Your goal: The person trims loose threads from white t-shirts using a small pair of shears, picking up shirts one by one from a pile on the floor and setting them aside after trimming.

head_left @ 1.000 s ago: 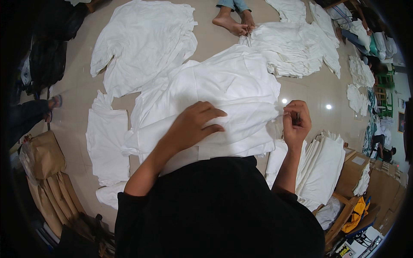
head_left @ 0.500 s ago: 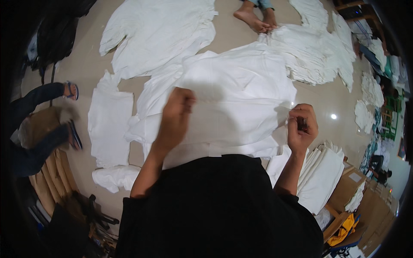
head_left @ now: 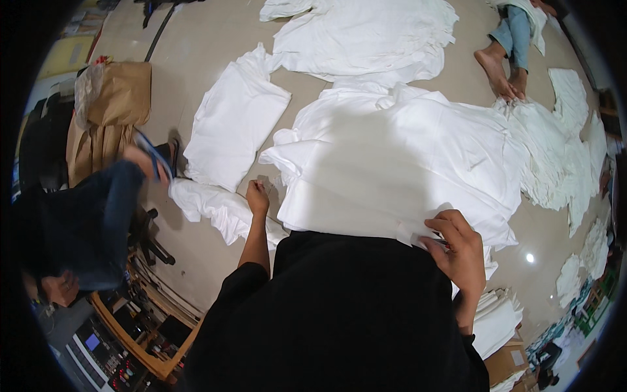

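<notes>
A stack of white cloth garments [head_left: 470, 144] lies spread on the floor just in front of me, with a shadow over its middle. My right hand [head_left: 460, 245] is at the near right edge of the stack, thumb and fingers brought together round something small and dark that I cannot make out. Beside its fingertips a small white tag or flap [head_left: 406, 232] sticks up from the cloth. Off the stack's left side, my left hand [head_left: 258, 196] is closed with its fingers curled in; whatever it may hold is hidden.
More white garment piles [head_left: 359, 39] lie beyond, with a folded white pile [head_left: 238, 117] to the left and crumpled white cloth [head_left: 219, 206] nearer. Another person's bare feet [head_left: 499, 75] are at far right. A person in dark trousers [head_left: 124, 196] is at left by brown paper sacks [head_left: 117, 95].
My view has swung, so the garments appear further right. My left hand has left the cloth for its left side. My right hand has come to the near edge by the tag.
</notes>
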A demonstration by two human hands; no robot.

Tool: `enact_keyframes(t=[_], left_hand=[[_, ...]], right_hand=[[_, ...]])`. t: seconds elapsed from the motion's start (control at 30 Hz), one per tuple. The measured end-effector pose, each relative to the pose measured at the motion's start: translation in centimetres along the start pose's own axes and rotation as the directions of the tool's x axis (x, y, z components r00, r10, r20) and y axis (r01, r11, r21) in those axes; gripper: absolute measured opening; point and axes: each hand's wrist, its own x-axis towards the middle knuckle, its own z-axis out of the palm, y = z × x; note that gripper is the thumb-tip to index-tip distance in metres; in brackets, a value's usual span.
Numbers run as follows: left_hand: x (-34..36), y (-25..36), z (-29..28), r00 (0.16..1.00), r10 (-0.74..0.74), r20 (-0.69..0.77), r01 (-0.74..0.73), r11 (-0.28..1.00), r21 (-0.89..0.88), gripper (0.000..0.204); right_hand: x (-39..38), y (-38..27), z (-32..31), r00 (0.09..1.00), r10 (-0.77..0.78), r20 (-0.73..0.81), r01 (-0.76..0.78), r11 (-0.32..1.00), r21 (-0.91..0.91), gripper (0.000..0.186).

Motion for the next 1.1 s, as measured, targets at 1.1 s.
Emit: enact_keyframes(t=[1.1], left_hand=[[1.3, 33.3, -13.3, 0.573, 0.724, 0.384, -0.573, 0.689, -0.444, 0.019]], right_hand=[[-3.6, 7.1, -0.8, 0.826, 0.064, -0.56, -0.104, 0.994, -0.039, 0.03]])
